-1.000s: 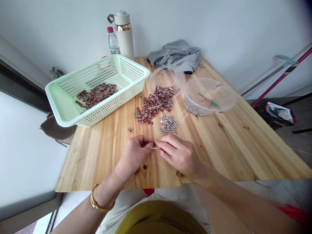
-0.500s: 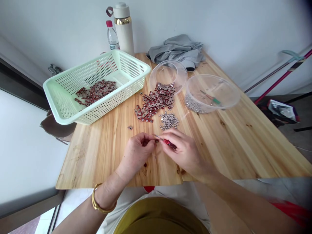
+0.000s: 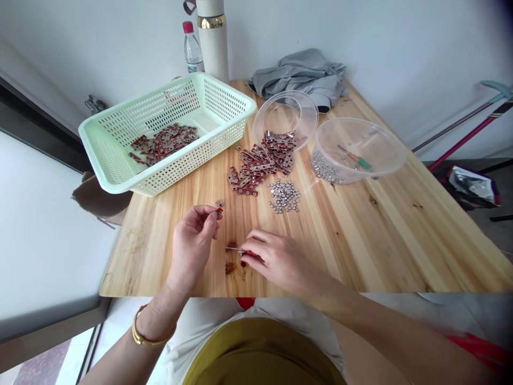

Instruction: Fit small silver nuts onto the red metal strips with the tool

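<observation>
My left hand (image 3: pixel 193 238) pinches a small reddish-brown strip piece (image 3: pixel 219 210) between thumb and fingertips, a little above the table. My right hand (image 3: pixel 274 259), lower and to the right, is closed around a small red-handled screwdriver (image 3: pixel 235 249), its thin metal shaft pointing left. Most of the handle is hidden by the fingers. Tiny metal parts (image 3: pixel 219 203) lie just beyond the left fingertips. Farther back is a heap of reddish-brown strips with metal faces (image 3: pixel 260 163). Beside it spreads a pile of small round silver pieces (image 3: pixel 284 195).
A pale green basket (image 3: pixel 192 160) holding more strips stands at the left. At the right is a clear round tub (image 3: pixel 385 166) with silver pieces and a green-handled tool (image 3: pixel 363 162). Its lid (image 3: pixel 310 115), grey cloth (image 3: pixel 296 72), a bottle (image 3: pixel 193 53) and a flask (image 3: pixel 213 51) are behind.
My hands have moved apart: the left went left with the strip piece, the right shifted down and left with the screwdriver. The camera view has tilted slightly down.
</observation>
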`<control>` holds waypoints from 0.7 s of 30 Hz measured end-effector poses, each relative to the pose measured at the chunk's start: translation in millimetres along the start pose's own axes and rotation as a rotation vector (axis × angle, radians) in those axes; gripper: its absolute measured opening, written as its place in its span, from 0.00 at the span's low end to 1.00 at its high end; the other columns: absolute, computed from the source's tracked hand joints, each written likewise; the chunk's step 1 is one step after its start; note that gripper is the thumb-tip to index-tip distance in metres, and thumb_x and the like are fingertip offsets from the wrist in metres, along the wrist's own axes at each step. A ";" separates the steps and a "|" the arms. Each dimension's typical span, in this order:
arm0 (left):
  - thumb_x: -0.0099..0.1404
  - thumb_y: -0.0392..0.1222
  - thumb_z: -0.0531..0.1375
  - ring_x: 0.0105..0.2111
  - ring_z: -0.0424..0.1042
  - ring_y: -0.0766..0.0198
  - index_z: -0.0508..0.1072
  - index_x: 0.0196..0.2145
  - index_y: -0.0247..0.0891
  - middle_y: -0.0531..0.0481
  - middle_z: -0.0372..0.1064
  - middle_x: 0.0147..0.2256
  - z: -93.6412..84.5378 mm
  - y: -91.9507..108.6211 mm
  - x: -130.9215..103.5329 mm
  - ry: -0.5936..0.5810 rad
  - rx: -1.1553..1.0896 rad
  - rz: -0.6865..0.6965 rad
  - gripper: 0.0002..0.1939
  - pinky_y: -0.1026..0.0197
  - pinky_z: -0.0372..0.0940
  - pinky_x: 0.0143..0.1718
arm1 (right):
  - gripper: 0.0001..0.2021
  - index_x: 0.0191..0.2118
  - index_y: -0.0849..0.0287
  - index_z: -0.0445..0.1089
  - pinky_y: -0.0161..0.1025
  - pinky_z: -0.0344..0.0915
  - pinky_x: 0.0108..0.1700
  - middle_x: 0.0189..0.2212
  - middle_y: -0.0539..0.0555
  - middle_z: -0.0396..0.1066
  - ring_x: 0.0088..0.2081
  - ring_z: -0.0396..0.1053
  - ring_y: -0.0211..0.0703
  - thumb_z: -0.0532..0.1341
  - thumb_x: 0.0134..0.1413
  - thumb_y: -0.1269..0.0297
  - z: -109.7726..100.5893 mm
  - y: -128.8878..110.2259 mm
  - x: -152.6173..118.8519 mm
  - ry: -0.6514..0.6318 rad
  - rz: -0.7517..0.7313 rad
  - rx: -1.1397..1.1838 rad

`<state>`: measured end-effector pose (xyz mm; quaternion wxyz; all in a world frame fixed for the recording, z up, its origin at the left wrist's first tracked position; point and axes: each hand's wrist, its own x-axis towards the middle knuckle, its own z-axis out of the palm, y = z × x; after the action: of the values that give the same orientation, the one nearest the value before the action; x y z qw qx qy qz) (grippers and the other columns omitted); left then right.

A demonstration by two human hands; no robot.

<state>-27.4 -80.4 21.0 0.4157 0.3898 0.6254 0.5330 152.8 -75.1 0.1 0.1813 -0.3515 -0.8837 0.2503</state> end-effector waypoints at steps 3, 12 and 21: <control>0.62 0.43 0.60 0.22 0.62 0.73 0.69 0.34 0.36 0.52 0.71 0.31 -4.8 2.4 -0.2 -0.005 0.011 -0.005 0.08 0.67 0.61 0.26 | 0.05 0.34 0.57 0.70 0.35 0.62 0.34 0.33 0.51 0.70 0.33 0.69 0.38 0.59 0.62 0.70 -1.9 0.5 2.2 -0.003 0.003 -0.021; 0.57 0.40 0.60 0.22 0.65 0.69 0.74 0.30 0.37 0.54 0.70 0.22 20.7 -9.8 -12.4 -0.267 0.193 -0.112 0.05 0.67 0.59 0.23 | 0.04 0.33 0.57 0.71 0.34 0.66 0.33 0.29 0.50 0.73 0.30 0.70 0.38 0.60 0.59 0.68 -37.6 12.5 7.3 0.318 0.202 0.234; 0.56 0.39 0.58 0.18 0.62 0.70 0.73 0.29 0.37 0.57 0.65 0.19 37.3 -4.5 -14.3 -0.285 0.168 -0.139 0.05 0.67 0.60 0.21 | 0.06 0.34 0.57 0.70 0.36 0.67 0.34 0.32 0.52 0.71 0.32 0.70 0.39 0.58 0.60 0.72 -25.8 13.3 2.2 0.380 0.068 -0.015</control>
<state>12.3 -81.6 14.8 0.5020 0.4506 0.6278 0.3883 171.2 -57.0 13.7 0.3338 -0.4233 -0.8231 0.1785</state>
